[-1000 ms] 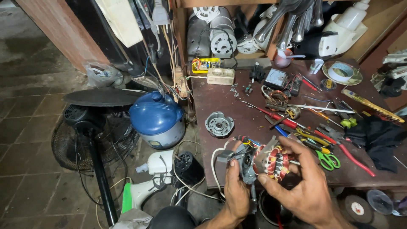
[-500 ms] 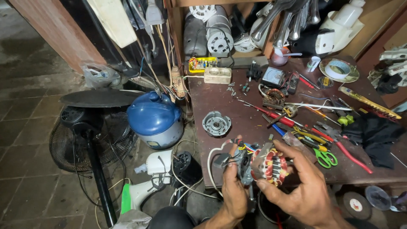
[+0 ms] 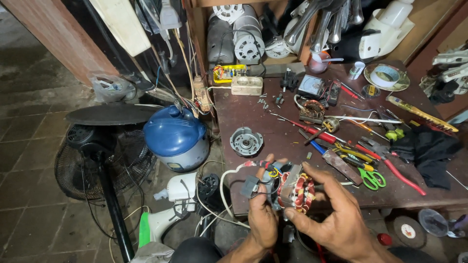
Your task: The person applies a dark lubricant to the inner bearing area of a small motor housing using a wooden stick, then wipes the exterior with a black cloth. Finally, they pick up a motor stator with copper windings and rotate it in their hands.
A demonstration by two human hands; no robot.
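Holding a small electric motor stator with copper-red windings and a grey steel core [image 3: 295, 191] in both bare hands, just over the near edge of the dark brown wooden workbench [image 3: 243, 117]; left hand [image 3: 262, 221] closed around the stator's left side, thumb up against a small black block-shaped capacitor [image 3: 250, 186] on its wires; right hand [image 3: 336, 219] gripping the stator from the right, fingers [image 3: 319, 176] curled over the top, thumb pressed on the lower front. Trailing from the stator, a white cable [image 3: 223, 195] looping down toward the floor.

Lying on the bench beyond the hands: round grey metal motor end cap [image 3: 246, 141], well apart from the stator; green-handled scissors [image 3: 371, 178] near the right hand; red-handled pliers [image 3: 402, 175] further right; black cloth [image 3: 429, 148] at the right edge; cream rectangular power strip [image 3: 246, 85] near the back.

Standing on the floor to the left: blue-lidded rice cooker [image 3: 176, 138] just beside the bench, black pedestal fan [image 3: 95, 160] further left
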